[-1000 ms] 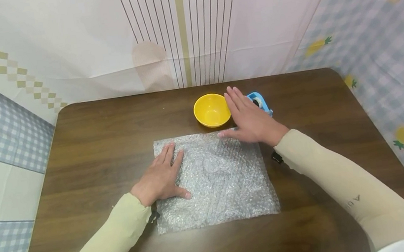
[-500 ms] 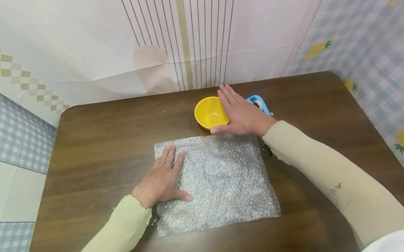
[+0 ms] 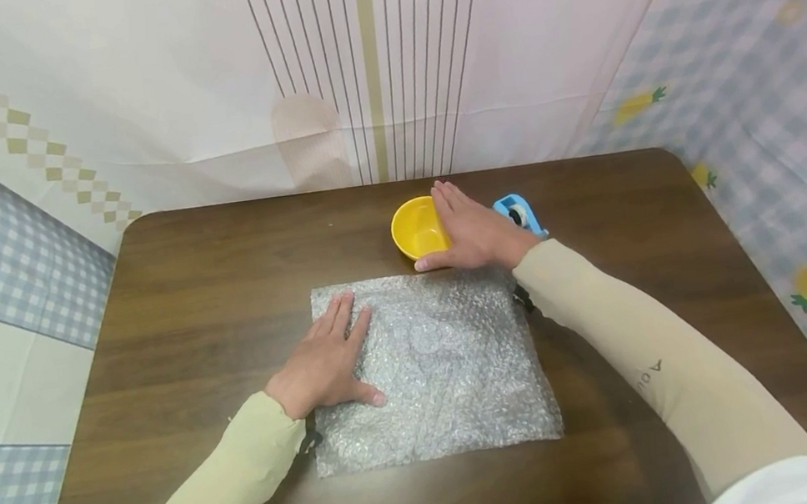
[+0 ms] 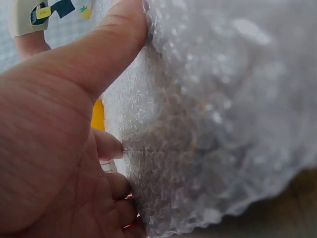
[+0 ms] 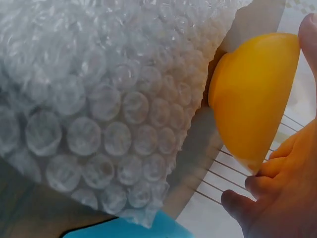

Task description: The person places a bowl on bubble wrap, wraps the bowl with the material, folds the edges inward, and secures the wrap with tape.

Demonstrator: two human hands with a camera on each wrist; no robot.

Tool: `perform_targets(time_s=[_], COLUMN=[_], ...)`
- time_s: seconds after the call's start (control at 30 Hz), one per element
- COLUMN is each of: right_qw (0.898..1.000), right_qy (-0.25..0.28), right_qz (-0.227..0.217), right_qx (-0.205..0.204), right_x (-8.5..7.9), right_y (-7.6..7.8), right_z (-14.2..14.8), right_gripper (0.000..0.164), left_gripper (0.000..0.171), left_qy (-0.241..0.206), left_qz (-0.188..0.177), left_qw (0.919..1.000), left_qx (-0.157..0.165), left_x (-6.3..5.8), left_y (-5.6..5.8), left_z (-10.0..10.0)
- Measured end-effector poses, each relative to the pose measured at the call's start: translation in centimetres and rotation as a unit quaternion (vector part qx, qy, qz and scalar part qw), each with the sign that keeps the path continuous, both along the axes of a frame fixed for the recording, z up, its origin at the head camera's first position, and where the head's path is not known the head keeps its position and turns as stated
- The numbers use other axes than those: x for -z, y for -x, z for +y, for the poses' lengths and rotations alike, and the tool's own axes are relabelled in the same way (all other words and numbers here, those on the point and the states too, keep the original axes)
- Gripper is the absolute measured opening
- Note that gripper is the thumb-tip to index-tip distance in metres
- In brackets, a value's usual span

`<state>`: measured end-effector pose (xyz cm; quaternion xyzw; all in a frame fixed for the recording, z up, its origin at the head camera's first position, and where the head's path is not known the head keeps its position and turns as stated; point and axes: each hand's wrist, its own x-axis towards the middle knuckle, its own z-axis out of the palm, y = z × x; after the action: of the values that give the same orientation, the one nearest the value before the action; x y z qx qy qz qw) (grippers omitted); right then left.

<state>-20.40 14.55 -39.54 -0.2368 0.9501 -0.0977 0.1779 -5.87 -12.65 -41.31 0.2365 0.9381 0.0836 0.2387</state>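
A square sheet of bubble wrap lies flat on the brown wooden table. My left hand rests on its left side, fingers straight and thumb spread to the right. Just beyond the far edge stands a yellow bowl, upright. My right hand is at the bowl's right side and covers part of it, fingers stretched toward the back. In the right wrist view, the thumb and fingertips are spread to opposite ends of the bowl's rim.
A blue tape dispenser with a roll in it stands right of the bowl, behind the right hand. The table's back edge meets a patterned cloth wall. Checked cloth hangs at both sides.
My right hand has moved left from between the bowl and the tape dispenser to the bowl's right side. My left hand stays on the bubble wrap.
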Motion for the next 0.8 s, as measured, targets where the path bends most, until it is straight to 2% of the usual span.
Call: perform_targets(time_s=[0.13,0.37,0.5,0.8], right_qw=[1.000,0.998,0.997,0.996], right_qy=[0.018,0.051,0.053,0.075], right_qz=[-0.011,0.003,0.003,0.017], right_qx=[0.008,0.040,0.060,0.051], right_x=[0.31,0.77,0.81,0.88], right_y=[0.07,0.31,0.40,0.51], right_z=[-0.17,-0.58,-0.81,-0.86], right_gripper=[0.125,0.116,0.118,0.112], left_gripper=[0.127,0.126,0.127,0.128], left_qy=[0.000,0.000,0.001,0.001], left_qz=[-0.006,-0.006,-0.009,-0.013], left_qw=[1.0000,1.0000,0.9999,0.9999], left_qx=[-0.004,-0.005,-0.008,-0.009], left_x=[0.07,0.08,0.11,0.21], left_y=[0.00,0.07,0.14,0.15], left_z=[0.06,0.11,0.03,0.08])
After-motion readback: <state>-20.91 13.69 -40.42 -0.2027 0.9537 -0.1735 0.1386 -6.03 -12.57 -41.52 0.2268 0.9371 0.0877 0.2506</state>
